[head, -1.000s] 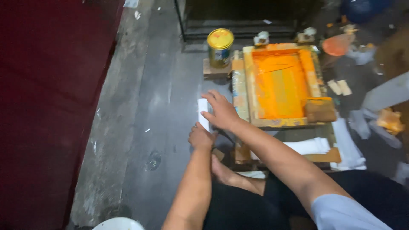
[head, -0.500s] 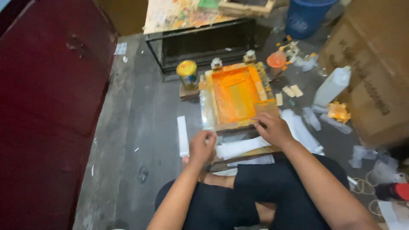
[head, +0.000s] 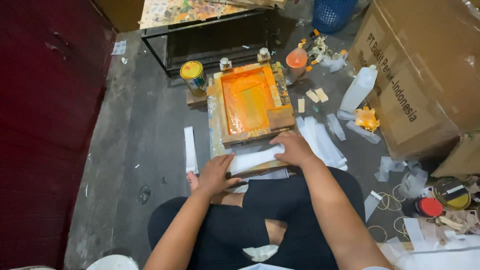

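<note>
Down on the floor: I see a person sitting with legs crossed, and both hands reach to the front of a wooden frame.
Strip: a long white strip [head: 252, 159] lies flat on the near edge of the wooden frame [head: 216, 120]. Its long side runs left to right, and the right end sits a little higher and farther away than the left end.
Left hand: my left hand [head: 214, 175] lies flat on the left end of the strip. The grip is open, fingers spread and pressing down, not wrapped around anything.
Right hand: my right hand [head: 294, 148] rests on the right end of the strip. The fingers curl down over it, but I cannot tell if they pinch it or only press.
Frame: the inside is bright orange. Its long side points away from me.
Near the frame: a yellow-lidded can [head: 193, 76] stands just beside its far left corner. Another white strip [head: 190, 149] lies on the grey floor [head: 140, 115] to the left, pointing away from me. More white strips [head: 322, 140] lie in a pile to the right.
Farther right: a white plastic bottle [head: 359, 88] stands near a big cardboard box [head: 430, 70].
</note>
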